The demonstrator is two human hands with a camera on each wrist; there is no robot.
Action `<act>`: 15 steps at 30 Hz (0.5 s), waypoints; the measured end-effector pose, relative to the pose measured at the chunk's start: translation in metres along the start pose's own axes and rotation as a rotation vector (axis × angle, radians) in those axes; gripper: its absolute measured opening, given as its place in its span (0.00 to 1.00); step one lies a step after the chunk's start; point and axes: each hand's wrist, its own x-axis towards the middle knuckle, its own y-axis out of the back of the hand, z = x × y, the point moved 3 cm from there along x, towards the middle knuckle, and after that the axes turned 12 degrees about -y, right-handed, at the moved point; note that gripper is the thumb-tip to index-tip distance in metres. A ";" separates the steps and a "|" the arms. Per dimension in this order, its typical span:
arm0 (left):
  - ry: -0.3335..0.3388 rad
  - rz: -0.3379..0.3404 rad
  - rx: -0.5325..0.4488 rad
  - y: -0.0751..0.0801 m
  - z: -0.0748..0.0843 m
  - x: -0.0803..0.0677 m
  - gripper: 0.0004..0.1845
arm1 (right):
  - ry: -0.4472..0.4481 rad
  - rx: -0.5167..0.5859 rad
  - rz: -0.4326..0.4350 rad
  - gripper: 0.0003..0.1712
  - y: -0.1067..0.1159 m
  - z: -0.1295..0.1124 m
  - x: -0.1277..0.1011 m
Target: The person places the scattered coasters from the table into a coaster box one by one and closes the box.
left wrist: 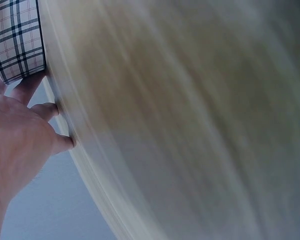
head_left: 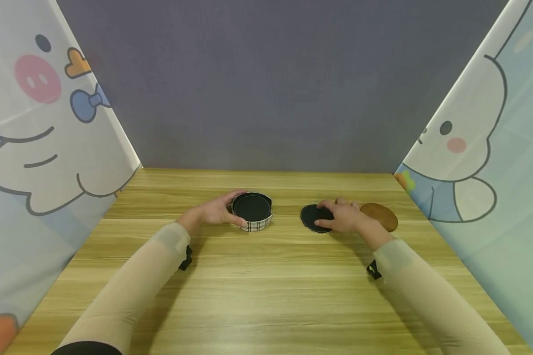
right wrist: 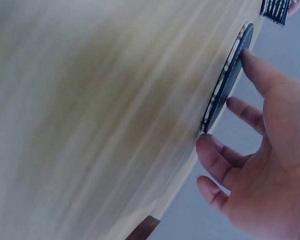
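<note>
A round holder with plaid sides (head_left: 258, 226) stands on the table with a black round coaster (head_left: 251, 207) inside it. My left hand (head_left: 215, 210) grips it from the left, thumb at the near side and fingers round the far side. The left wrist view shows the plaid wall (left wrist: 20, 37) above the fingers. To the right, my right hand (head_left: 344, 217) holds a loose black round coaster (head_left: 311, 218) between thumb and fingers. In the right wrist view this coaster (right wrist: 229, 77) lies on or very close to the table, its light-stitched rim showing.
A brown round piece (head_left: 382, 216), flat-looking, lies just right of my right hand. The wood-grain table (head_left: 248, 286) ends at a grey back wall (head_left: 266, 98). Cartoon-printed cloths (head_left: 484, 148) hang at both sides.
</note>
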 end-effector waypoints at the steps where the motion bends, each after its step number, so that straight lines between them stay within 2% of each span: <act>1: -0.005 -0.002 0.001 0.000 0.000 0.000 0.62 | -0.002 -0.004 -0.003 0.39 0.000 -0.001 -0.001; 6: -0.002 0.004 0.004 0.000 0.000 0.000 0.62 | 0.011 -0.006 0.004 0.38 0.000 -0.005 -0.004; 11: -0.011 -0.001 0.017 0.000 0.001 -0.001 0.62 | 0.122 0.027 0.030 0.33 -0.004 -0.006 -0.004; 15: -0.011 0.001 0.021 0.000 0.000 0.000 0.61 | 0.182 0.038 0.012 0.31 -0.006 -0.005 -0.004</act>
